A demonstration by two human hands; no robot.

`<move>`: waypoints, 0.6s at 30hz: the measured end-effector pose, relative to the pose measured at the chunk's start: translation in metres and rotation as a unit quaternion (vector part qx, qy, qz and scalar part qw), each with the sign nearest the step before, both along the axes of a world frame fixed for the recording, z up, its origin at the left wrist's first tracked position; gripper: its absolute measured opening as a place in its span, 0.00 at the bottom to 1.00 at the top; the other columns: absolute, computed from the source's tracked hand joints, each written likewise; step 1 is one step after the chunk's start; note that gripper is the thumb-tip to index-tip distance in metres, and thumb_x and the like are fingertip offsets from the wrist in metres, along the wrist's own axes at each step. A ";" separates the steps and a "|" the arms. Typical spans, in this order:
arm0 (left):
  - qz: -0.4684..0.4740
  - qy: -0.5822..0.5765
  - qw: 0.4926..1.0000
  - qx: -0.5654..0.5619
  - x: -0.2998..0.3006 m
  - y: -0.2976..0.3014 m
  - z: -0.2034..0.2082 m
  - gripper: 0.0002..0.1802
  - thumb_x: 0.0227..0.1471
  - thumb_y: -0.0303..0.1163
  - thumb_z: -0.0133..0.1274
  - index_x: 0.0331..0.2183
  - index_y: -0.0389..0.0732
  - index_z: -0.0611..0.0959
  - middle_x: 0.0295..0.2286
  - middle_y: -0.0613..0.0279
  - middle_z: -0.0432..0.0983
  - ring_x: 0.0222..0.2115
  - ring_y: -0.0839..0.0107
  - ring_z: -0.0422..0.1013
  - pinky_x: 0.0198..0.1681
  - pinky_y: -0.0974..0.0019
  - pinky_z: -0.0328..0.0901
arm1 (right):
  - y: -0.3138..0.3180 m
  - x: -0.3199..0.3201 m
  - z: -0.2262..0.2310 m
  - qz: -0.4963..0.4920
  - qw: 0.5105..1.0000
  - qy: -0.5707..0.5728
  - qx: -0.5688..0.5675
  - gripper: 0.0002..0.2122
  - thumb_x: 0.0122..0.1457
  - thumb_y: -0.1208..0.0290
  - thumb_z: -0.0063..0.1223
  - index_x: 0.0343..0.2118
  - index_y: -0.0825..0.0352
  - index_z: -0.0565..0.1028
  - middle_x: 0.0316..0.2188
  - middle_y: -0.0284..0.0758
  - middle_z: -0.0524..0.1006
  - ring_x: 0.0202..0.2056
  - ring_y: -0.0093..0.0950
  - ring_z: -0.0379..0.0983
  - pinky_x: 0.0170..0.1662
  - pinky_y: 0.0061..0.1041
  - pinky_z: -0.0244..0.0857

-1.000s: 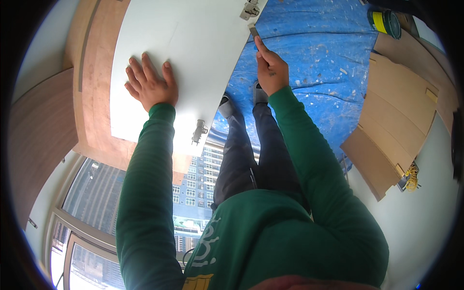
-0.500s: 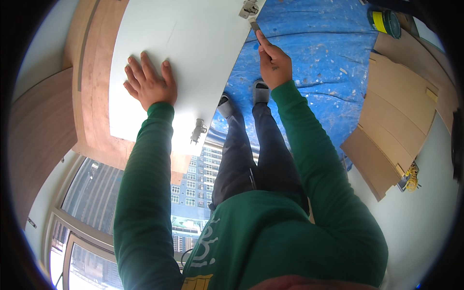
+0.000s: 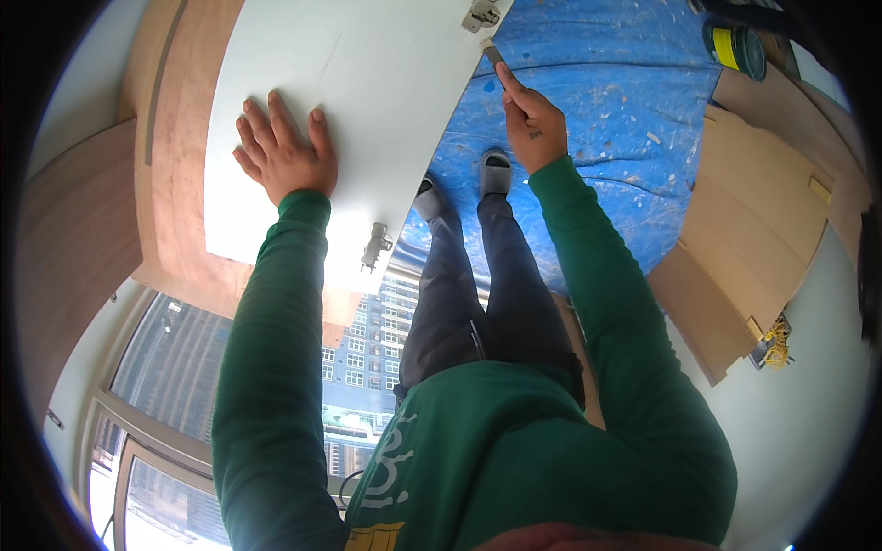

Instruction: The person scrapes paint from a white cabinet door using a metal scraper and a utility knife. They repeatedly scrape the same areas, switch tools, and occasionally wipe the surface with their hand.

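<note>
A white door panel (image 3: 367,101) lies before me, with one metal hinge (image 3: 480,15) at its far right corner and another hinge (image 3: 376,246) near its close end. Flat on the panel rests my left hand (image 3: 292,156), fingers spread, holding nothing. My right hand (image 3: 536,129) is wrapped round a small paintbrush (image 3: 493,55) just past the panel's right edge. The brush's pale tip is at that edge, close below the far hinge; whether it touches cannot be made out. Most of the handle is hidden in my fingers.
Paint-spotted blue sheeting (image 3: 606,119) covers the floor under my slippers. A dark green paint can with a yellow band (image 3: 726,46) stands at the far right. Folded cardboard (image 3: 753,220) lies at right, beside a yellow cord (image 3: 777,349). Wooden boards (image 3: 175,184) and a window are at left.
My right hand with the paintbrush has shifted slightly right and nearer, so the tip sits a bit farther from the far hinge. The left hand stays on the panel.
</note>
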State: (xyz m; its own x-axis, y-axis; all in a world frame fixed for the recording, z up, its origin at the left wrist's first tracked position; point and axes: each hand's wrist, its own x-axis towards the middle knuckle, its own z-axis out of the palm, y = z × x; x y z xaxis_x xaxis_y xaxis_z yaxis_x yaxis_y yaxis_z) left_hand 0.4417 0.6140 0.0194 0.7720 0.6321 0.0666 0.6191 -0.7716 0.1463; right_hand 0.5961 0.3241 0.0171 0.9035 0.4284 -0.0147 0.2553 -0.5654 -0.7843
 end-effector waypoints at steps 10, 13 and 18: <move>0.002 -0.008 1.000 -0.007 0.000 0.001 -0.001 0.40 0.65 0.63 0.38 0.69 0.51 0.63 0.70 0.50 0.49 0.72 0.50 0.43 0.72 0.37 0.36 | -0.004 0.003 0.002 0.021 1.000 -0.016 0.003 0.23 0.66 0.79 0.53 0.62 0.49 0.75 0.32 0.40 0.82 0.32 0.28 0.79 0.41 0.26 0.74; -0.001 -0.009 1.000 0.000 0.000 0.001 0.000 0.40 0.65 0.63 0.37 0.69 0.51 0.63 0.70 0.50 0.49 0.72 0.50 0.43 0.72 0.37 0.36 | 0.009 0.016 0.002 0.019 0.999 -0.004 0.028 0.22 0.68 0.78 0.52 0.63 0.49 0.75 0.33 0.35 0.82 0.35 0.21 0.77 0.44 0.22 0.72; 0.004 -0.006 1.000 0.001 0.000 0.001 -0.001 0.40 0.65 0.63 0.36 0.69 0.51 0.63 0.70 0.50 0.49 0.72 0.50 0.43 0.72 0.37 0.36 | 0.000 0.012 0.008 0.035 0.999 0.005 -0.016 0.22 0.69 0.78 0.52 0.63 0.49 0.74 0.30 0.30 0.80 0.31 0.15 0.71 0.41 0.19 0.70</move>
State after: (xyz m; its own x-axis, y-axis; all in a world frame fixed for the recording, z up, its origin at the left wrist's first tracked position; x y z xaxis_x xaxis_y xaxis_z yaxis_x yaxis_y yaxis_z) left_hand 0.4417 0.6152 0.0180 0.7660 0.6382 0.0775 0.6235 -0.7669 0.1520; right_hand 0.6077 0.3240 0.0249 0.8709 0.4901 -0.0371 0.2884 -0.5707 -0.7689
